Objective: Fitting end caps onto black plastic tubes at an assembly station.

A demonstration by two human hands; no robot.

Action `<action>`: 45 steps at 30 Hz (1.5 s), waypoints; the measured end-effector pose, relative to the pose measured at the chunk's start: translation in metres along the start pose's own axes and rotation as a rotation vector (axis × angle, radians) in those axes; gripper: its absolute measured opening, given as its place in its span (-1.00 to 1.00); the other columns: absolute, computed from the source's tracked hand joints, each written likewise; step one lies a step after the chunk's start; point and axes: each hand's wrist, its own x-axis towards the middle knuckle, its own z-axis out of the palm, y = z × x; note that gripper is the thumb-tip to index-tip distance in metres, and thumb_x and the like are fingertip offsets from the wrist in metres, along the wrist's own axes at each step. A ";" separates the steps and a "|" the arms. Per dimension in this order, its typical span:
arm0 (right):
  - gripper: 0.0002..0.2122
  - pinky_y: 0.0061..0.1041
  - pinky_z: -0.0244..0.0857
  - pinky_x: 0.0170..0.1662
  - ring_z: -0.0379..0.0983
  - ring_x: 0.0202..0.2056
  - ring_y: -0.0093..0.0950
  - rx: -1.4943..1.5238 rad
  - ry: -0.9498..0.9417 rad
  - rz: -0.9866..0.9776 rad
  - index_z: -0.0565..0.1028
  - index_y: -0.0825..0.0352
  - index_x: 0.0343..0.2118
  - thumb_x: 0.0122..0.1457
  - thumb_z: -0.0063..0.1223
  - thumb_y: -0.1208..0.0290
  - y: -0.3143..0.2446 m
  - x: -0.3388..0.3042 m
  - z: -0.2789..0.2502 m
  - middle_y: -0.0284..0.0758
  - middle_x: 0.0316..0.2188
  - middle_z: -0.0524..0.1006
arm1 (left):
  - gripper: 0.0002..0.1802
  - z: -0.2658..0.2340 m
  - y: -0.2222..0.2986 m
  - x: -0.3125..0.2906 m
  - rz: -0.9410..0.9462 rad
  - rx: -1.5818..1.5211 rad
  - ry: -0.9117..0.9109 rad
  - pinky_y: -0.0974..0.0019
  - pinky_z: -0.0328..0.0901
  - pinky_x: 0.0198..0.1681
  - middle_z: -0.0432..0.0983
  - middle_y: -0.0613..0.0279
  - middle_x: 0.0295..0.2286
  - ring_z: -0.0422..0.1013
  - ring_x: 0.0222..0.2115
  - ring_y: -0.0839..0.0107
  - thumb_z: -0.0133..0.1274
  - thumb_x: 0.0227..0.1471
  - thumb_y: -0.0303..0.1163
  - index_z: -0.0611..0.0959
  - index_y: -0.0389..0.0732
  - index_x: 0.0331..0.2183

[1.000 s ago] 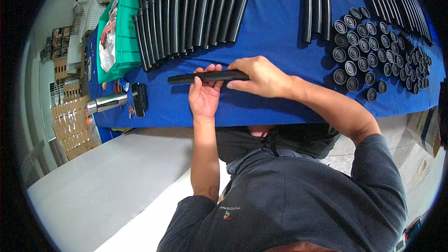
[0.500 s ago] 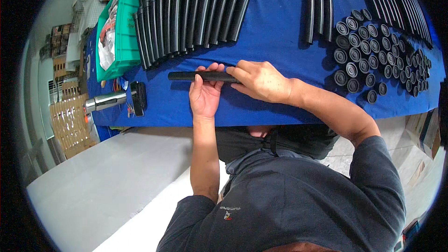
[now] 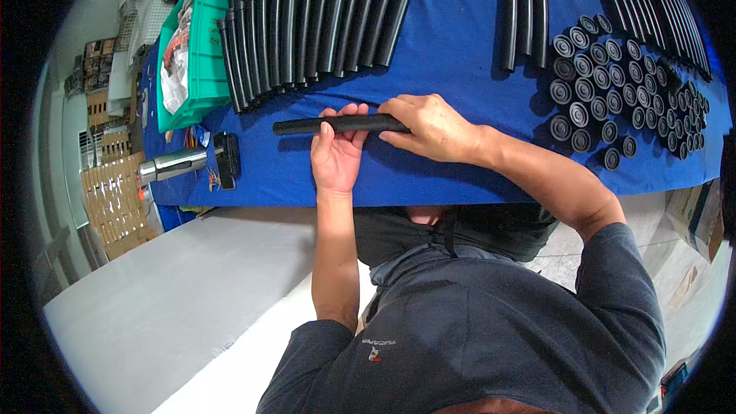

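A black tube point(image 3: 299, 126) lies crosswise between my hands, just above the blue cloth. My left hand point(image 3: 338, 155) supports it from below, palm up, with the thumb across the near side and fingertips curled over the far side. At the tube's right end, my right hand point(image 3: 437, 129) is wrapped round it from above, so that end is hidden under the fingers. Beyond my hands stand out rows of similar black tubes point(image 3: 337, 15) with wider collars at their far ends. Farther right lie three separate black tubes point(image 3: 525, 15).
Many round black caps point(image 3: 598, 84) cover the right of the blue-clothed table point(image 3: 460, 46), with thin black rods point(image 3: 652, 8) behind. At left are a green crate point(image 3: 207, 54) with plastic bags, a silver cylinder point(image 3: 175, 165), a black block-like object point(image 3: 228, 159) and a woven tan basket point(image 3: 115, 207).
My right hand has shifted slightly and now wraps farther round the tube's right end. The tube has slid a little to the left; my left hand stays in place.
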 end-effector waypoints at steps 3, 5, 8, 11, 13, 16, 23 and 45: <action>-0.69 -0.18 0.39 -0.24 0.51 -0.31 -0.06 0.013 0.015 0.005 0.44 0.44 -0.17 0.09 0.22 0.38 -0.002 0.000 0.001 -0.06 -0.37 0.52 | -0.72 -0.001 -0.002 -0.002 0.016 0.025 -0.006 -0.15 0.23 0.22 0.47 -0.18 -0.01 0.33 0.11 -0.08 -0.06 0.28 -0.31 0.51 -0.21 -0.04; -0.70 -0.18 0.39 -0.24 0.51 -0.31 -0.06 0.019 0.011 0.014 0.44 0.43 -0.18 0.09 0.21 0.39 -0.002 0.002 0.002 -0.07 -0.38 0.52 | -0.72 -0.001 -0.001 -0.001 0.026 0.042 0.003 -0.15 0.24 0.21 0.47 -0.17 -0.01 0.34 0.11 -0.08 -0.06 0.27 -0.30 0.51 -0.20 -0.04; -0.70 -0.17 0.39 -0.25 0.51 -0.31 -0.06 0.002 0.017 0.019 0.44 0.43 -0.18 0.09 0.21 0.39 -0.003 0.001 0.001 -0.08 -0.37 0.52 | -0.72 0.004 -0.002 -0.001 0.023 0.045 0.012 -0.16 0.26 0.20 0.47 -0.18 -0.01 0.34 0.10 -0.08 -0.05 0.27 -0.30 0.51 -0.20 -0.05; -0.70 -0.16 0.39 -0.25 0.51 -0.30 -0.07 -0.067 0.005 0.018 0.44 0.44 -0.19 0.09 0.22 0.38 -0.002 0.003 0.002 -0.08 -0.37 0.52 | -0.72 0.008 -0.003 0.000 0.010 0.049 0.057 -0.15 0.27 0.19 0.46 -0.18 -0.01 0.34 0.10 -0.09 -0.04 0.26 -0.29 0.51 -0.20 -0.05; -0.68 -0.18 0.39 -0.23 0.51 -0.29 -0.08 -0.150 0.008 -0.010 0.45 0.44 -0.17 0.07 0.24 0.37 -0.005 0.003 0.002 -0.08 -0.34 0.52 | -0.72 0.006 -0.003 0.000 0.018 0.074 0.044 -0.15 0.27 0.18 0.46 -0.18 0.00 0.34 0.10 -0.09 -0.04 0.26 -0.31 0.51 -0.20 -0.04; -0.65 -0.21 0.40 -0.22 0.52 -0.29 -0.09 0.034 0.068 -0.031 0.47 0.45 -0.16 0.06 0.25 0.36 -0.001 0.001 -0.002 -0.06 -0.32 0.53 | -0.72 0.005 -0.002 -0.001 0.005 0.062 -0.001 -0.15 0.24 0.20 0.45 -0.19 0.01 0.33 0.11 -0.09 -0.05 0.26 -0.34 0.49 -0.21 -0.03; -0.71 -0.11 0.42 -0.29 0.50 -0.35 -0.04 -0.062 0.051 -0.012 0.44 0.40 -0.22 0.03 0.22 0.39 -0.010 0.000 0.002 -0.09 -0.39 0.48 | -0.70 0.001 0.000 -0.002 -0.005 0.031 -0.013 -0.15 0.20 0.23 0.43 -0.21 0.02 0.30 0.13 -0.11 -0.09 0.28 -0.33 0.47 -0.23 -0.01; -0.69 -0.16 0.36 -0.17 0.48 -0.26 -0.01 0.077 -0.057 0.064 0.47 0.45 -0.18 0.07 0.21 0.38 0.000 0.002 0.001 -0.04 -0.34 0.52 | -0.70 0.001 0.001 -0.002 -0.012 0.001 -0.012 -0.15 0.24 0.21 0.45 -0.20 0.00 0.31 0.12 -0.10 0.00 0.23 -0.38 0.48 -0.26 -0.02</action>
